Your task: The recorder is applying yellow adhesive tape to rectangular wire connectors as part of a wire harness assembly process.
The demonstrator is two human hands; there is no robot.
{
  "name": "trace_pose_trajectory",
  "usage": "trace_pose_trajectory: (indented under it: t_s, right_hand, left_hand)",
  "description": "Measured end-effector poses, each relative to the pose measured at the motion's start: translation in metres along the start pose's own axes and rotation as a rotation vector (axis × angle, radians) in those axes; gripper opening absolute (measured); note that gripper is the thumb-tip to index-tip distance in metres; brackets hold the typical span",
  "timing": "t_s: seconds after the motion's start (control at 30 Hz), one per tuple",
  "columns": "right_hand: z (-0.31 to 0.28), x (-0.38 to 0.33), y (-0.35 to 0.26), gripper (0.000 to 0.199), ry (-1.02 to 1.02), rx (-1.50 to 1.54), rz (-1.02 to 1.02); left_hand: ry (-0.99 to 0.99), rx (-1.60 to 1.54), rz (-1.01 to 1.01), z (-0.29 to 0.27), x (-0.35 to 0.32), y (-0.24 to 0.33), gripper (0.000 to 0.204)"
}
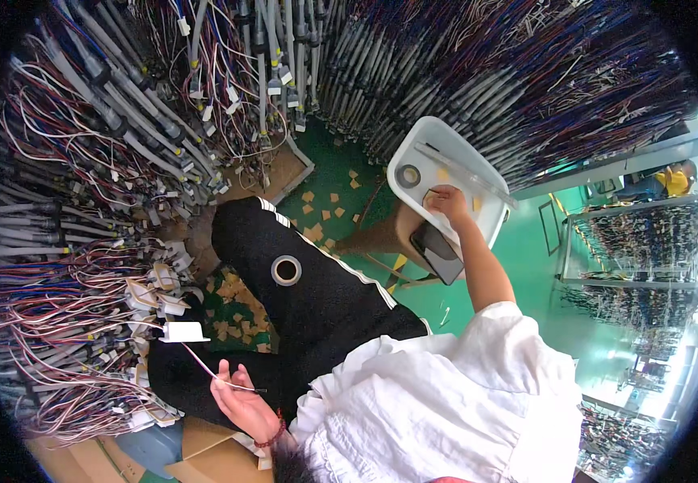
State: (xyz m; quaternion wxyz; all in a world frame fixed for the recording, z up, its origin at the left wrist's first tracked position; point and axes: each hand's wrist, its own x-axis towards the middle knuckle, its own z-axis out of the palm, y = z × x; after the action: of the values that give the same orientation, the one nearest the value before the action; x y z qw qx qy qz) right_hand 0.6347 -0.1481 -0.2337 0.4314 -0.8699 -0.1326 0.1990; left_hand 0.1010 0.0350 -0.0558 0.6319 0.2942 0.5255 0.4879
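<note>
Left hand (240, 402) pinches thin wire (204, 366), end hidden.

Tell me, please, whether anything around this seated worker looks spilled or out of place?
Yes. Small tan paper scraps lie strewn over the green floor beside the stool, like dropped litter. A tape roll also rests loose on the person's black-trousered thigh rather than in the white tray.

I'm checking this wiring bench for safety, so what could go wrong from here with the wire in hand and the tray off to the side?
1. The roll of tape rests loose on the person's thigh; a leg shift may drop it.
2. The right hand reaches into the white tray perched on a small stool; a push might tip it.
3. The left hand holds a thin wire close to dense harness bundles, where it may snag.
</note>
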Motion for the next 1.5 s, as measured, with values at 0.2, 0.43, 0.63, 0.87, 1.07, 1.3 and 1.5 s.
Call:
trace_pose_trajectory:
  t_s: [0.2,0.43,0.63,0.87,1.07,1.3,1.5]
  right_hand:
    - [0.005,-0.011,-0.023,0.038,0.030,0.545,0.218]
    - [0.005,0.001,-0.022,0.026,0.211,-0.094,0.073]
    - [-0.017,0.010,-0.021,0.026,0.199,-0.171,-0.016]
    - [-0.021,0.005,-0.050,0.025,0.186,0.788,0.261]
    - [-0.023,0.003,-0.059,0.023,0.277,0.276,0.131]
    - [-0.019,0.016,-0.045,0.029,0.327,0.163,0.164]
    - [-0.030,0.017,-0.028,0.023,0.329,-0.209,-0.421]
  left_hand:
    - [-0.020,-0.030,0.025,-0.006,0.002,0.001,0.028]
    - [-0.010,-0.063,0.024,-0.010,0.002,-0.002,0.027]
    - [0.000,-0.095,0.021,-0.007,0.002,-0.003,0.026]
    - [-0.003,-0.101,0.022,-0.008,0.001,-0.001,0.025]
    - [0.023,-0.068,0.023,-0.008,0.001,0.000,0.025]
    - [0.039,-0.086,0.034,-0.018,0.001,-0.005,0.026]
    - [0.031,-0.083,0.037,-0.020,0.004,-0.004,0.026]
